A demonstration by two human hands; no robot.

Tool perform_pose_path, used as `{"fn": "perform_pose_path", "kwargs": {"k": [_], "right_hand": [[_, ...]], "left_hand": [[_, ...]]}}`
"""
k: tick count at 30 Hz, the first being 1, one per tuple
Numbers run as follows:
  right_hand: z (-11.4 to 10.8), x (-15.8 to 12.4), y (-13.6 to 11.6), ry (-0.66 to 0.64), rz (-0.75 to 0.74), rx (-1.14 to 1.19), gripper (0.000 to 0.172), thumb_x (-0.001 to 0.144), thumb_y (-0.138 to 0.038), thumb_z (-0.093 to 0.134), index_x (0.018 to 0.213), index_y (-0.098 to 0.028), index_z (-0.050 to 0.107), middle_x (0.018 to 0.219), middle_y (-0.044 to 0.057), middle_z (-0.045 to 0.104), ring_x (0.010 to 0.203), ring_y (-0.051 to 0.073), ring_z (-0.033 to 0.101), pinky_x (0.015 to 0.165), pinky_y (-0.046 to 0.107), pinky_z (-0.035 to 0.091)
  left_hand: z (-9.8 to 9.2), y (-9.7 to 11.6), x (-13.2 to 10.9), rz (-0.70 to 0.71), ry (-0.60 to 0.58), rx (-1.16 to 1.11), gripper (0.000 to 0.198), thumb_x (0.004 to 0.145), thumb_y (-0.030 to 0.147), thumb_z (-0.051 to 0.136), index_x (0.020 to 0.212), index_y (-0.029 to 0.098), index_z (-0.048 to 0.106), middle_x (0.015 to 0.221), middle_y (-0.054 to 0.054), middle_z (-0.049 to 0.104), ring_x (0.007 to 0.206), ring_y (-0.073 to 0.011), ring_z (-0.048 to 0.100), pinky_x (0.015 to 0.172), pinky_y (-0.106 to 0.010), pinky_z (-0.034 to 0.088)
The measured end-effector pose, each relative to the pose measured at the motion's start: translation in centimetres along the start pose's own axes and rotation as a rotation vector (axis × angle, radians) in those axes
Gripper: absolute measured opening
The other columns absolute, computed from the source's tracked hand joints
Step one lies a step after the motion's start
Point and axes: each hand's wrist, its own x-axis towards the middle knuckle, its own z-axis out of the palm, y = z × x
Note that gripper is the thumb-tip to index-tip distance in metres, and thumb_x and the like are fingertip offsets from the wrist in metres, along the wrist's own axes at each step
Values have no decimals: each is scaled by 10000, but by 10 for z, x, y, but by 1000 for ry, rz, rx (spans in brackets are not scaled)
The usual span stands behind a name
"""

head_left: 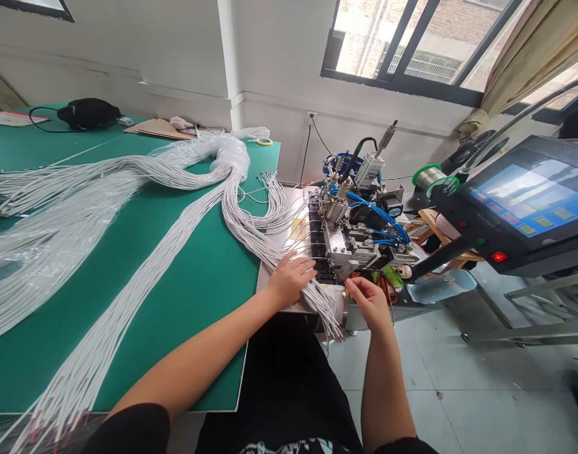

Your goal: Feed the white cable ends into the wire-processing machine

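A thick bundle of thin white cables point(244, 230) runs across the table and droops over its right edge, loose ends hanging in front of the machine. My left hand point(292, 277) lies palm down over these cables, its fingers curled on them beside the black slotted track point(317, 236). Several single cables reach into that track. At the machine's front corner, my right hand point(370, 301) has thumb and forefinger pinched together. What sits between those fingertips is too small to make out. The wire-processing machine point(340, 221) has metal clamps and blue air hoses.
A green table point(175, 296) bears more cables in plastic wrap point(75, 252) and a black pouch point(90, 115). To the right stand a touchscreen panel point(529, 202), a solder wire spool point(435, 181) and a clear bottle point(442, 287). A window point(411, 44) is behind.
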Motion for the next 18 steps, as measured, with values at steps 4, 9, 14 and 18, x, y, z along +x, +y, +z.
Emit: {"fn": "perform_pose_path", "kwargs": {"k": [4, 9, 14, 18], "right_hand": [[-5, -14, -21, -270, -53, -123, 305, 819, -465, 617, 847, -163, 657, 729, 26, 590, 625, 128, 473, 556, 240, 366], [-6, -19, -30, -314, -110, -209, 291, 839, -448, 599, 827, -166, 669, 716, 30, 600, 604, 127, 468, 545, 244, 362], [0, -11, -24, -90, -97, -140, 331, 837, -476, 590, 791, -158, 668, 688, 36, 598, 636, 145, 512, 583, 251, 403], [8, -4, -15, 50, -59, -55, 334, 815, -485, 620, 795, -155, 667, 679, 26, 596, 641, 135, 521, 604, 244, 410]], "left_hand": [[-5, 1, 1, 4, 8, -12, 291, 853, 100, 465, 1053, 219, 640, 1043, -15, 694, 935, -153, 605, 1028, -402, 306], [-8, 1, 3, 8, -9, -2, 298, 865, 97, 447, 1054, 222, 639, 972, -20, 696, 879, -160, 597, 952, -393, 322], [-7, 1, 2, 29, 13, 9, 310, 889, 103, 448, 1118, 221, 621, 954, -19, 693, 871, -154, 595, 920, -376, 320], [-9, 2, 3, 23, 79, -8, 249, 946, 171, 431, 1102, 218, 619, 927, -6, 699, 860, -141, 596, 913, -362, 322]]}}
